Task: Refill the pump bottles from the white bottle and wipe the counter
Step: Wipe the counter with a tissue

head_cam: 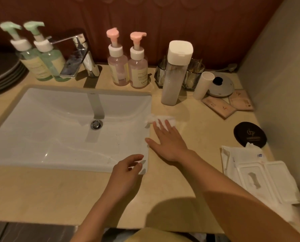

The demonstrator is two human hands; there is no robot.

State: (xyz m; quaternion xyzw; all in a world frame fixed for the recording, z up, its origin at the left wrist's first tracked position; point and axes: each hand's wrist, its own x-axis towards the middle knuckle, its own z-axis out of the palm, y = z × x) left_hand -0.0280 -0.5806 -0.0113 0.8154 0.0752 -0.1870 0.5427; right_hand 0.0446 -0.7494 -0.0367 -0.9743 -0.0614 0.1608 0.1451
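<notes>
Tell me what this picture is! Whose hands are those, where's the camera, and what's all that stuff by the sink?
There's no machine here, just a person. The camera sits on their head and looks down, so you see their own two arms. The right hand lies flat, pressing a white wipe onto the tan counter beside the sink. The left hand hangs over the sink's corner, fingers loosely curled, seemingly holding nothing. Behind the sink stand the tap, green pump bottles and pink pump bottles. The tall white bottle for refilling stands to the right, cap on. An open pack of wipes lies at the right edge.
</notes>
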